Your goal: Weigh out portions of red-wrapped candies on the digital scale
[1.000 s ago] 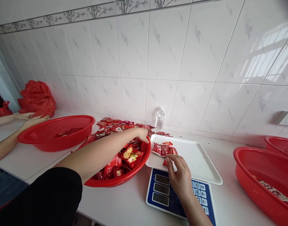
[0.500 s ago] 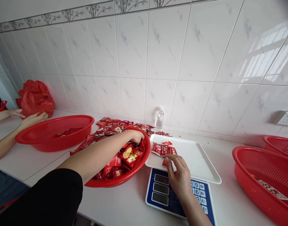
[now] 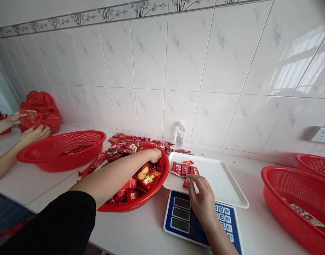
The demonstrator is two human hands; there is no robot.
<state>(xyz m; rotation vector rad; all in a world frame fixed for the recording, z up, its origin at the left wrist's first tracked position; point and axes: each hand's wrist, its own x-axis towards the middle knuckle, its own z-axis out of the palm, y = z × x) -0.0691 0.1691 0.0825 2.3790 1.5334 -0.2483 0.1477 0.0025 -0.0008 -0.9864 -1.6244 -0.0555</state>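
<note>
My left hand (image 3: 155,156) reaches down into a red plastic basket (image 3: 141,205) heaped with red snack packets (image 3: 149,179). Its fingers are hidden among the packets by the basket's right rim. My right hand (image 3: 203,198) is above the scale, its fingers bent and closed at the near left edge of a white tray (image 3: 218,180). Thumb and fingertips are on a small red packet (image 3: 185,183), mostly covered by them. Several more red packets (image 3: 184,169) lie on the tray just beyond. Under my right wrist is a blue digital scale (image 3: 182,214).
A clear bottle (image 3: 179,136) stands by the wall behind the tray. Loose packets (image 3: 122,137) lie behind the basket. Another red basket (image 3: 69,156) is at left, near a co-worker's hands and red plastic bags (image 3: 48,109). A red basket (image 3: 281,198) is at right.
The co-worker's far hand has risen, and both that person's hands now pull at a red plastic bag. My left hand has barely shifted in the basket; my right stays put.
</note>
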